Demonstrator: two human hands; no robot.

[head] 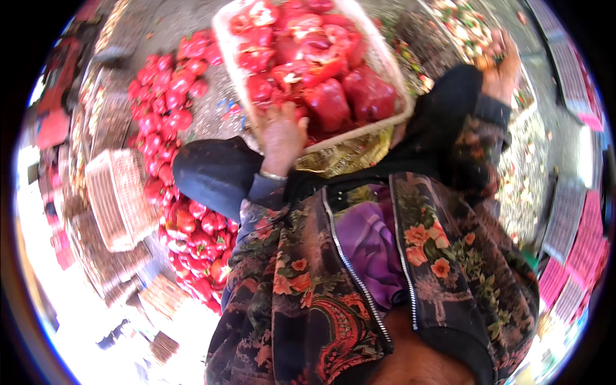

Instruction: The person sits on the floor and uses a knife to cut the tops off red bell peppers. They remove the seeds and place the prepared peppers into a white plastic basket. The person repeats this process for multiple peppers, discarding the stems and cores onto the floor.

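In front of me stands a white plastic crate (pixel 405 108) filled with red bell peppers (pixel 328 103), several of them hollowed or cut open at the top. My left hand (pixel 281 134) reaches over its near left corner, fingertips down among the peppers; whether they grip one is hidden. Out to the right, my right hand (pixel 501 67) is over a light-coloured crate (pixel 527 98) of pale pepper cores and scraps (pixel 464 26). Its fingers are curled beside a small orange-brown patch, too blurred to tell whether it is something held.
A long heap of whole red peppers (pixel 168 103) lies on the ground at my left, running back past my knee. Beyond it stands a pale plastic basket (pixel 120 199). Scraps (pixel 517 178) litter the ground at right, with grey and pink crates (pixel 584 236) farther out.
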